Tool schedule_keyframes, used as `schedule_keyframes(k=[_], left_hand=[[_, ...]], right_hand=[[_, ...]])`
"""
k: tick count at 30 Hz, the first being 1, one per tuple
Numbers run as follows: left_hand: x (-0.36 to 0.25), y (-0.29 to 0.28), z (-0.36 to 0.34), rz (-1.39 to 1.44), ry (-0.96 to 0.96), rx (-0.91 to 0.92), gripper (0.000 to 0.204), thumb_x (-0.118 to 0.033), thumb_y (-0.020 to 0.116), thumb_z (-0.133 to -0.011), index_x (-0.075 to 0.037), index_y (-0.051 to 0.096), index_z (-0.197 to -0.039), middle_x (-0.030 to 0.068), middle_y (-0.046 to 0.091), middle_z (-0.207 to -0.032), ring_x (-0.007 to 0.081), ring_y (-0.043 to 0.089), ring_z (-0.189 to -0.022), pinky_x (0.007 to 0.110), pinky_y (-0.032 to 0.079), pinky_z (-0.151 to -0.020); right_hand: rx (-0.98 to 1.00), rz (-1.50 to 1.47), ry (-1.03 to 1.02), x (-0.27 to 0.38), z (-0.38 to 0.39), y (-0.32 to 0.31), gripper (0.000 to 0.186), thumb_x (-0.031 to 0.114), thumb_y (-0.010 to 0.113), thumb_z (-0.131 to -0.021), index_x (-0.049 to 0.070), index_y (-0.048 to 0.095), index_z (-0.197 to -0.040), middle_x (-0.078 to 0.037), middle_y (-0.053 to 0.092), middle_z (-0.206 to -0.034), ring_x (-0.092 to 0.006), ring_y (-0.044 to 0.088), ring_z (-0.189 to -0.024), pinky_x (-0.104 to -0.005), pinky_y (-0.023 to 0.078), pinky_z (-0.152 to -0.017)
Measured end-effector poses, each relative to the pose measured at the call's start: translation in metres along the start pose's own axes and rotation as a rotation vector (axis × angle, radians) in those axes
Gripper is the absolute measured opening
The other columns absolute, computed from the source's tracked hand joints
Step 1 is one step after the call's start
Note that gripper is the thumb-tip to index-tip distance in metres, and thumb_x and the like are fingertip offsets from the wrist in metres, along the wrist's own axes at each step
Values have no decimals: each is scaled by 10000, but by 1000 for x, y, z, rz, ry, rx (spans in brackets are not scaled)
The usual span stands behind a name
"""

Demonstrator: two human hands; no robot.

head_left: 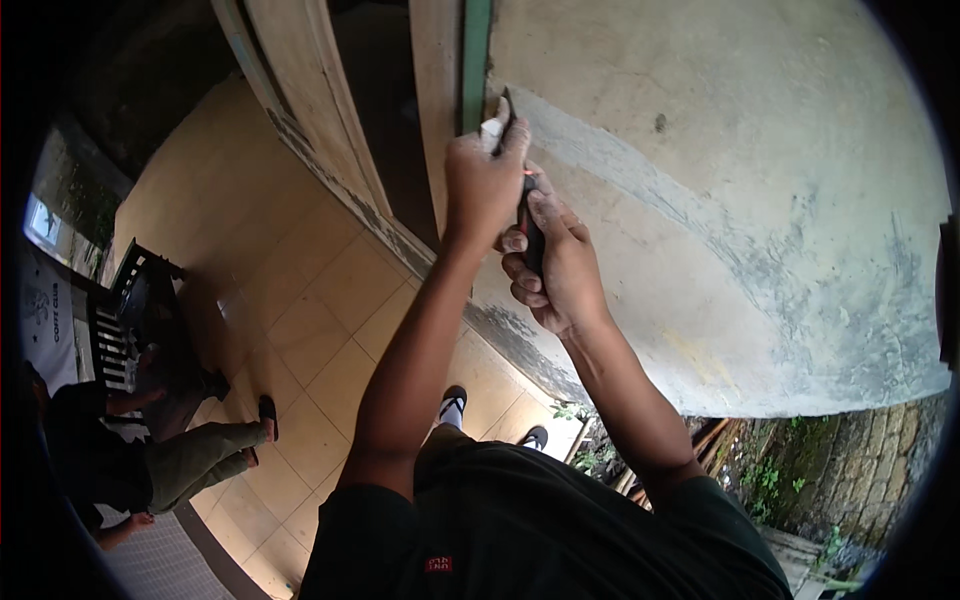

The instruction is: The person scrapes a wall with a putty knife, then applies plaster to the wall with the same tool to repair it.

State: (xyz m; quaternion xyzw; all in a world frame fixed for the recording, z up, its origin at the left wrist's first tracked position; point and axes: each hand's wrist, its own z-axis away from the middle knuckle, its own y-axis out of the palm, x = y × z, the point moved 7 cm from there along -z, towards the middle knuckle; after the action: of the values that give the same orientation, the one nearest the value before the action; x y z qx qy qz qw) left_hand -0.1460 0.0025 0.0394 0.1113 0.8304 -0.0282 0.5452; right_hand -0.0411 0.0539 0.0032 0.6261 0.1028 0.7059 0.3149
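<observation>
My right hand (568, 265) is closed around the black handle (533, 235) of a hand tool with small orange-red marks. Just above it, my left hand (482, 185) is closed too, gripping the tool's upper part. A thin dark tip (508, 104) sticks out past my left fingers, close to the wall beside the green door-frame strip (476, 65). Something small and white (491, 133) shows at my left fingers; I cannot tell what it is. Pale dust covers the fingers of both hands. The tool's exact kind is hidden by my grip.
A plastered wall (640, 270) with grey patches fills the right side. Left of it stands a wooden door frame (432, 110) with a dark opening. Tan tiles (300, 330) cover the floor. At left, another person (110, 450) sits near a dark slatted bench (110, 340). Plants and debris lie lower right.
</observation>
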Motion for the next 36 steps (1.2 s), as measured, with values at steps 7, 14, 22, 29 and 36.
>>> schedule_keyframes(k=[7, 14, 22, 29, 36], left_hand=[[47, -19, 18, -328, -164, -65, 324, -230, 540, -939, 70, 513, -1058, 196, 542, -1069, 278, 584, -928, 364, 466, -807], [-14, 99, 101, 173, 650, -254, 389, 16, 591, -881, 48, 455, -1244, 192, 534, -1191, 341, 552, -1104, 429, 479, -916], [1, 69, 49, -148, 682, -494, 280, 5, 492, -937, 59, 596, -1191, 207, 596, -1242, 325, 516, -1237, 452, 454, -975], [10, 79, 70, 11, 384, -496, 374, -45, 487, -943, 17, 507, -1311, 214, 529, -1307, 314, 530, -1186, 398, 441, -971], [-6, 93, 81, -72, 633, -393, 422, -8, 421, -951, 26, 438, -1372, 198, 397, -1448, 392, 275, -1386, 495, 264, -1126]], right_hand=[[-45, 301, 166, -39, 77, -103, 360, 257, 448, -1016, 141, 475, -1356, 7, 463, -644, -48, 340, -359, -211, 261, -324], [-273, 403, 219, -95, 182, -233, 392, 189, 454, -1002, 124, 453, -1389, 8, 461, -606, -64, 338, -382, -219, 261, -345], [-351, 270, 226, -101, 221, -286, 370, 151, 465, -994, 119, 494, -1362, 39, 428, -566, -48, 328, -393, -222, 249, -359], [-317, 263, 322, -114, 244, -291, 356, 138, 463, -985, 164, 516, -1336, -14, 469, -594, -89, 343, -353, -239, 270, -318], [-317, 260, 263, -112, 256, -303, 289, 157, 472, -984, 125, 552, -1260, -21, 486, -595, -100, 389, -367, -238, 281, -322]])
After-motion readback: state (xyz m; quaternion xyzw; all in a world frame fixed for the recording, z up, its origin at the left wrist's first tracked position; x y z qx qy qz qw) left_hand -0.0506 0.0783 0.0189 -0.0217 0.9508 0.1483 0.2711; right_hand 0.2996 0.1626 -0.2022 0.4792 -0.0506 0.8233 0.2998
